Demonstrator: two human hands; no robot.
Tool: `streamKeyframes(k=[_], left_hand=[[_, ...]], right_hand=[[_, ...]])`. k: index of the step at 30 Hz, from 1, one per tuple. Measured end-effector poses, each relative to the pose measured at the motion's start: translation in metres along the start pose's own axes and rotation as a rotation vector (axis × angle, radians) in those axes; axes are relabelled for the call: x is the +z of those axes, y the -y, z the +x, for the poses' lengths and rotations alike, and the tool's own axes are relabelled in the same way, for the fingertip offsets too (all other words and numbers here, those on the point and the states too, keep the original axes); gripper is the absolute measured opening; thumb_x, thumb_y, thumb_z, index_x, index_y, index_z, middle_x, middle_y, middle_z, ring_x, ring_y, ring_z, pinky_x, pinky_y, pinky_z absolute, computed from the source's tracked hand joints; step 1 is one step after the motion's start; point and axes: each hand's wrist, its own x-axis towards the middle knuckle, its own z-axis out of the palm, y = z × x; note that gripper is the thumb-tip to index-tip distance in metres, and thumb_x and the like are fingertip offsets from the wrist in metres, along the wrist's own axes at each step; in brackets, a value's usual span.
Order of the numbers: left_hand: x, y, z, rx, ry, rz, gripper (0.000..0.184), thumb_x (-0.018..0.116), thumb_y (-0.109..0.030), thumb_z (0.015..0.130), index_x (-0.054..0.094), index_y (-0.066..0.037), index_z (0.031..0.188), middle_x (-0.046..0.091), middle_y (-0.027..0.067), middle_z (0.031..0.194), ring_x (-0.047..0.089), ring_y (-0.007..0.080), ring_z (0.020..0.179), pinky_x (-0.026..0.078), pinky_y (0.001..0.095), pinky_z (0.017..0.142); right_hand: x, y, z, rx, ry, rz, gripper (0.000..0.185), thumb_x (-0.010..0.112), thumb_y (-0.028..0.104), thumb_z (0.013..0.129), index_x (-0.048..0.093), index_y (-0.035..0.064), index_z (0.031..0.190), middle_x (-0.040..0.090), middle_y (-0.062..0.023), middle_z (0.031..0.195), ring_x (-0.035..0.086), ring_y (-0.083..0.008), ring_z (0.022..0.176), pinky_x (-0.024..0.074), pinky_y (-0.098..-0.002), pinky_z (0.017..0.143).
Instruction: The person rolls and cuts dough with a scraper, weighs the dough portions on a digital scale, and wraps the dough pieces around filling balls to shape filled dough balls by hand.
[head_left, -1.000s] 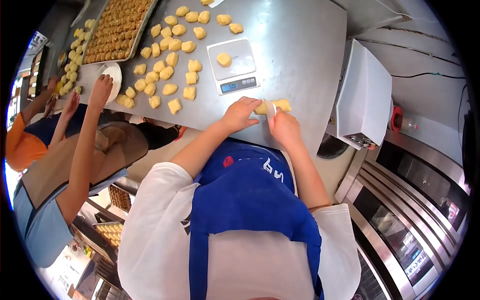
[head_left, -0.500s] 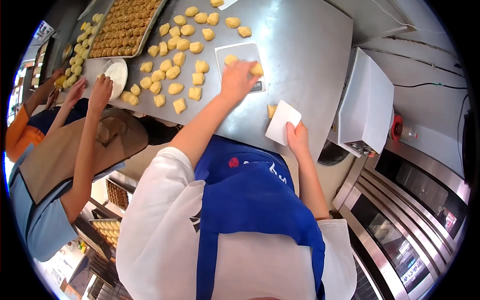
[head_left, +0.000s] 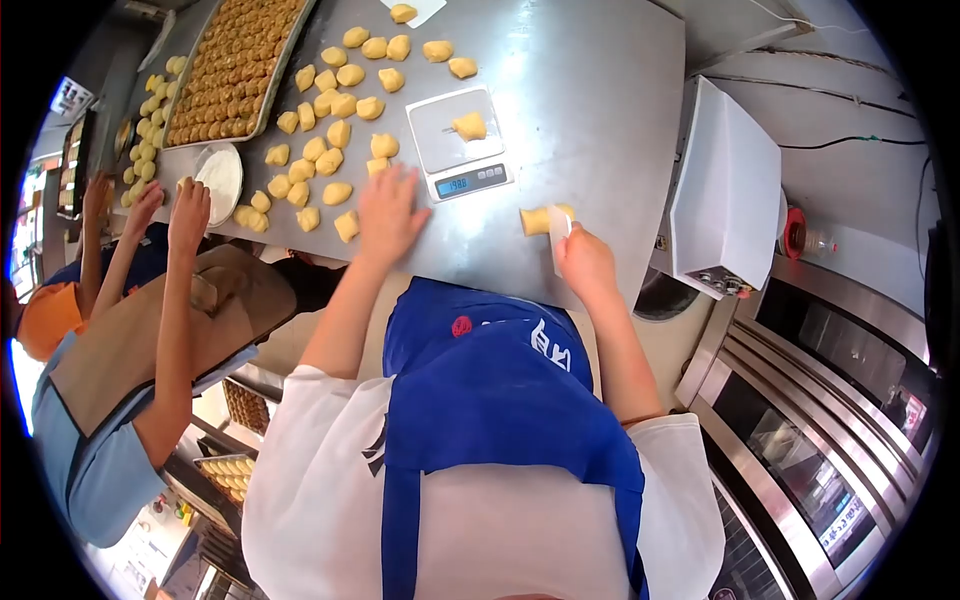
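My left hand (head_left: pixel 390 215) lies over the steel table, fingers spread, its fingertips beside or on a small yellow dough piece (head_left: pixel 383 145); whether it touches one I cannot tell. In my right hand (head_left: pixel 587 262) is a white dough scraper (head_left: pixel 557 238), held on edge against a short yellow dough roll (head_left: pixel 534 221). Between the hands stands a digital scale (head_left: pixel 430 152) with a lit display. One dough piece (head_left: pixel 469 126) rests on its plate. Several more dough pieces (head_left: pixel 343 105) are scattered to the left of the scale.
At the far left, a tray (head_left: pixel 270 98) holds rows of brown balls. Beside it is a bowl of white powder (head_left: pixel 219 180), near a co-worker's hand (head_left: pixel 188 215). A white box-like unit (head_left: pixel 727 190) stands at the table's right edge, with ovens (head_left: pixel 800 470) beyond.
My left hand has left the scale and moved left and down to the scattered dough, leaving one piece on the scale. My right hand has turned the scraper upright against the dough roll.
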Motion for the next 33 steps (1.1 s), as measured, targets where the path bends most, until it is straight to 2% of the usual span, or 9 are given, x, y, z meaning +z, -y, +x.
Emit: streamKeyframes(k=[4,10,13,16,19,24,26,31,33], left_hand=[[0.031,-0.060,-0.012,0.231,0.231,-0.518,0.065,0.078,-0.023,0.065,0.054,-0.006,0.123,0.052,0.0147,0.126,0.049,0.0358,0.116,0.041,0.0440,0.095],[0.071,-0.122,0.011,0.341,0.314,-0.551,0.062,0.075,-0.020,0.069,0.053,-0.002,0.124,0.055,0.0161,0.123,0.052,0.0321,0.113,0.043,0.0403,0.095],[0.070,-0.116,0.013,0.170,0.441,-0.747,0.058,0.073,-0.017,0.077,0.050,-0.001,0.127,0.056,0.0138,0.125,0.055,0.0284,0.113,0.045,0.0364,0.093],[0.058,-0.089,-0.002,-0.345,0.743,-1.199,0.047,0.062,-0.027,0.089,0.050,-0.003,0.128,0.059,0.0121,0.122,0.059,0.0254,0.108,0.049,0.0347,0.088],[0.032,-0.071,-0.025,-0.926,1.010,-2.151,0.057,0.037,-0.054,0.097,0.053,-0.006,0.123,0.063,0.0085,0.109,0.064,0.0200,0.088,0.055,0.0327,0.078],[0.061,-0.054,-0.023,-1.066,1.087,-1.837,0.049,0.041,-0.053,0.097,0.058,-0.008,0.099,0.058,0.0017,0.081,0.056,0.0103,0.068,0.047,0.0243,0.055],[0.057,-0.044,0.004,-0.784,0.863,-1.654,0.040,0.049,-0.046,0.096,0.062,-0.008,0.096,0.058,0.0013,0.074,0.056,0.0094,0.069,0.045,0.0264,0.056],[0.041,-0.032,0.077,-0.374,0.023,-0.854,0.037,0.067,-0.038,0.084,0.064,-0.006,0.102,0.067,0.0078,0.092,0.064,0.0230,0.088,0.049,0.0367,0.082],[0.027,-0.032,0.092,0.153,-0.203,0.155,0.045,0.068,-0.037,0.083,0.060,-0.010,0.118,0.066,0.0071,0.112,0.061,0.0237,0.104,0.039,0.0423,0.101]], right_hand=[[0.001,0.014,0.012,0.046,0.082,-0.055,0.024,0.051,0.018,0.084,0.060,-0.0031,0.092,0.066,-0.0212,0.079,0.065,-0.0375,0.073,0.0519,-0.0456,0.068],[0.027,-0.031,0.034,0.042,-0.067,0.339,0.030,0.053,0.021,0.083,0.061,-0.0043,0.097,0.066,-0.0244,0.087,0.064,-0.0409,0.079,0.0509,-0.0468,0.072],[0.024,-0.027,0.016,0.086,-0.195,0.556,0.033,0.053,0.023,0.084,0.061,-0.0039,0.101,0.066,-0.0253,0.090,0.064,-0.0419,0.081,0.0505,-0.0467,0.073],[0.009,-0.015,-0.003,0.015,-0.219,0.443,0.028,0.054,0.023,0.085,0.062,-0.0011,0.096,0.067,-0.0217,0.086,0.064,-0.0397,0.077,0.0511,-0.0464,0.070],[0.010,-0.007,-0.009,-0.058,0.053,-0.044,0.021,0.055,0.022,0.085,0.061,0.0019,0.090,0.066,-0.0182,0.079,0.064,-0.0366,0.071,0.0513,-0.0460,0.065],[0.016,-0.012,-0.012,-0.110,0.016,-0.049,0.020,0.054,0.022,0.086,0.059,0.0027,0.088,0.065,-0.0164,0.074,0.064,-0.0350,0.067,0.0509,-0.0458,0.062],[0.012,-0.012,-0.013,-0.087,-0.022,-0.028,0.021,0.053,0.022,0.086,0.060,0.0018,0.090,0.065,-0.0172,0.075,0.064,-0.0355,0.068,0.0509,-0.0459,0.062],[0.002,-0.006,-0.015,0.127,-0.163,0.169,0.026,0.049,0.021,0.088,0.058,-0.0030,0.095,0.065,-0.0226,0.078,0.063,-0.0388,0.071,0.0507,-0.0472,0.066],[0.003,-0.002,-0.012,0.128,-0.164,0.170,0.027,0.048,0.020,0.089,0.058,-0.0043,0.096,0.065,-0.0234,0.078,0.063,-0.0394,0.071,0.0508,-0.0474,0.066]])
